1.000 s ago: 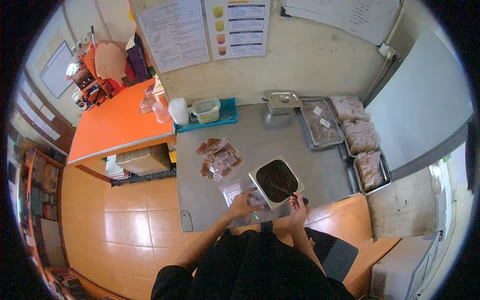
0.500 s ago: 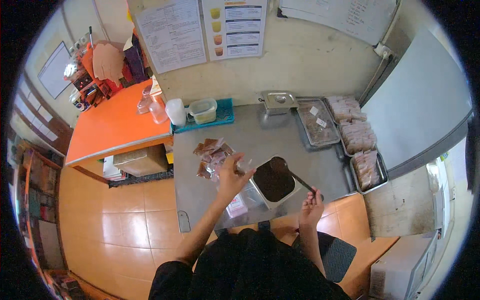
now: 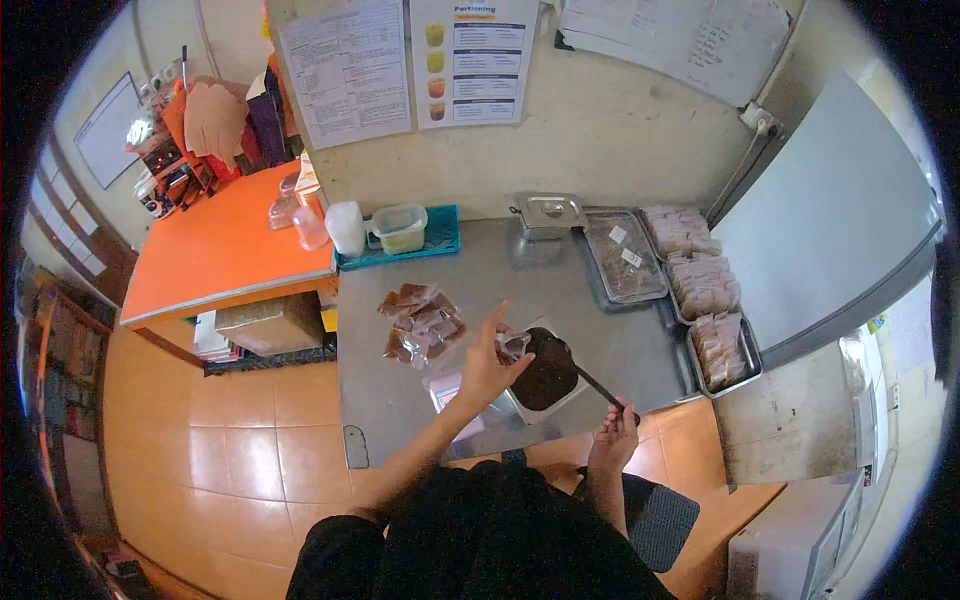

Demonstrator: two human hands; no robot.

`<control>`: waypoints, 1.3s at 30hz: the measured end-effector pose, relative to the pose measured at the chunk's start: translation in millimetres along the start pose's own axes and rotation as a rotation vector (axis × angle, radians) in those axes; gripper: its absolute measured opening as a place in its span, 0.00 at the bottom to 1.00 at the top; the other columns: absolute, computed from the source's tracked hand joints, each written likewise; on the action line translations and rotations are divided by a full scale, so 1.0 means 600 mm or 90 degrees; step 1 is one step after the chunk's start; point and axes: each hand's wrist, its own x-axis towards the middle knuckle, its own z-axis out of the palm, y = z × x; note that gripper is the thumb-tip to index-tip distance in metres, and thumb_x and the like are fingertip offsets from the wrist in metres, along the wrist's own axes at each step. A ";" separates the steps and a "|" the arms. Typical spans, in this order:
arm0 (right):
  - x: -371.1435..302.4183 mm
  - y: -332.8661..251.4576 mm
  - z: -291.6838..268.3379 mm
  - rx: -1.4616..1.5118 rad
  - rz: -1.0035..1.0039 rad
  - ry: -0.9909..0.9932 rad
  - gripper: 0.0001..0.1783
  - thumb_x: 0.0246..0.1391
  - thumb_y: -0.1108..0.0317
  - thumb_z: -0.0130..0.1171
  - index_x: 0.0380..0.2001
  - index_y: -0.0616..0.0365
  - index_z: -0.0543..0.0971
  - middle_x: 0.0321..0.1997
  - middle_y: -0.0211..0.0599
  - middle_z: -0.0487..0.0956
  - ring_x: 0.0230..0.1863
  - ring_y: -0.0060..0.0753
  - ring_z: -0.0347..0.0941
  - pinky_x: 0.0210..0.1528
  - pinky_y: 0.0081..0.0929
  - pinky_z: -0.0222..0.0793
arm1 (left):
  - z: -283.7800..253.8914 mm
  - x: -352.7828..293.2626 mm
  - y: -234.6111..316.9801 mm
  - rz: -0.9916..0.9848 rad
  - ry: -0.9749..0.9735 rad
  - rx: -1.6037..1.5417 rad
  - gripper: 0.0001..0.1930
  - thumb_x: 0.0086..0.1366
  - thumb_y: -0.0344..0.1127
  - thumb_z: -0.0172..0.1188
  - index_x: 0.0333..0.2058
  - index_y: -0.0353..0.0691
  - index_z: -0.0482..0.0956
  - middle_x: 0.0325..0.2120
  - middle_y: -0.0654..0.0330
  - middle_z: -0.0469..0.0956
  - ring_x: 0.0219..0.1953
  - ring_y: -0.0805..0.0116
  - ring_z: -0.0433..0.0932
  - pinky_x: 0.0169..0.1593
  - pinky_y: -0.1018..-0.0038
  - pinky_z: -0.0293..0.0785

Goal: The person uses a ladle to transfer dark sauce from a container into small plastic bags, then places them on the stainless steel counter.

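A small clear plastic bag (image 3: 513, 346) is pinched in the fingers of my left hand (image 3: 484, 372), over the left edge of a steel pan (image 3: 556, 408). Dark brown, sauce-like or crumbly contents (image 3: 545, 378) fill much of the pan; their exact kind is unclear. My right hand (image 3: 612, 442) grips the long dark handle of a spoon (image 3: 597, 388), whose head is down in the brown contents at the pan's right side. Left of the pan lies a pile of small filled clear sachets (image 3: 425, 325). A pink-and-white packet (image 3: 447, 392) rests partly beneath my left wrist.
Trays of packed sachets (image 3: 718, 350) line the right end of the steel table (image 3: 400, 415). Beside them are a covered tray (image 3: 625, 258) and a lidded steel pan (image 3: 549, 212). A blue tray (image 3: 440, 240) carries plastic tubs at the back left, next to an orange counter (image 3: 225, 250).
My left hand has moved right with the plastic bag, from beside the sachet pile to over the pan's edge. The spoon stays in my right hand. The whole view has shifted slightly.
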 end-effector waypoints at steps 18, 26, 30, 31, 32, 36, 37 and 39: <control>-0.055 -0.100 0.082 -0.031 -0.272 -0.053 0.14 0.65 0.64 0.53 0.39 0.66 0.78 0.34 0.37 0.80 0.32 0.21 0.75 0.34 0.17 0.68 | 0.069 0.002 0.040 0.036 -0.075 -0.054 0.51 0.47 0.31 0.75 0.67 0.46 0.54 0.41 0.54 0.78 0.25 0.68 0.78 0.30 0.73 0.77; -0.088 -0.121 0.107 -0.114 -0.389 -0.083 0.16 0.65 0.63 0.51 0.37 0.69 0.78 0.34 0.39 0.79 0.30 0.22 0.74 0.31 0.18 0.68 | 0.072 0.003 0.036 0.032 -0.075 -0.059 0.50 0.47 0.32 0.75 0.66 0.45 0.55 0.38 0.56 0.77 0.23 0.70 0.77 0.30 0.73 0.77; -0.088 -0.119 0.103 -0.139 -0.474 -0.120 0.17 0.65 0.63 0.50 0.37 0.70 0.77 0.32 0.40 0.78 0.28 0.24 0.73 0.27 0.19 0.67 | 0.073 0.004 0.037 0.018 -0.080 -0.061 0.49 0.46 0.32 0.75 0.66 0.45 0.56 0.37 0.56 0.77 0.23 0.71 0.77 0.30 0.73 0.77; -0.088 -0.117 0.102 -0.139 -0.474 -0.119 0.17 0.65 0.63 0.50 0.37 0.70 0.77 0.32 0.40 0.78 0.28 0.24 0.73 0.27 0.19 0.67 | 0.074 0.004 0.038 0.018 -0.081 -0.061 0.49 0.46 0.32 0.75 0.66 0.45 0.56 0.37 0.56 0.77 0.23 0.71 0.77 0.30 0.73 0.77; -0.088 -0.114 0.101 -0.175 -0.485 -0.119 0.17 0.65 0.63 0.50 0.37 0.70 0.77 0.32 0.40 0.78 0.27 0.25 0.73 0.27 0.19 0.67 | 0.075 0.004 0.038 0.021 -0.077 -0.060 0.49 0.46 0.33 0.75 0.66 0.45 0.57 0.36 0.56 0.77 0.23 0.70 0.77 0.31 0.73 0.77; -0.092 -0.100 0.103 -0.218 -0.449 -0.077 0.18 0.64 0.61 0.51 0.37 0.69 0.77 0.31 0.40 0.78 0.27 0.25 0.71 0.27 0.19 0.66 | 0.073 0.004 0.043 0.072 -0.044 -0.027 0.49 0.45 0.34 0.76 0.65 0.46 0.58 0.36 0.55 0.77 0.26 0.68 0.78 0.33 0.72 0.77; -0.090 -0.098 0.103 -0.218 -0.449 -0.077 0.18 0.64 0.61 0.51 0.37 0.69 0.77 0.31 0.40 0.78 0.27 0.25 0.71 0.27 0.19 0.66 | 0.071 0.004 0.047 0.072 -0.044 -0.027 0.49 0.45 0.34 0.76 0.65 0.46 0.58 0.36 0.55 0.77 0.26 0.68 0.78 0.33 0.72 0.77; -0.079 -0.096 0.098 -0.112 -0.342 0.007 0.16 0.63 0.61 0.53 0.36 0.65 0.79 0.25 0.38 0.79 0.20 0.21 0.69 0.22 0.19 0.63 | 0.067 0.004 0.054 -0.004 -0.080 -0.074 0.48 0.46 0.33 0.75 0.65 0.46 0.58 0.37 0.55 0.77 0.28 0.68 0.78 0.34 0.73 0.77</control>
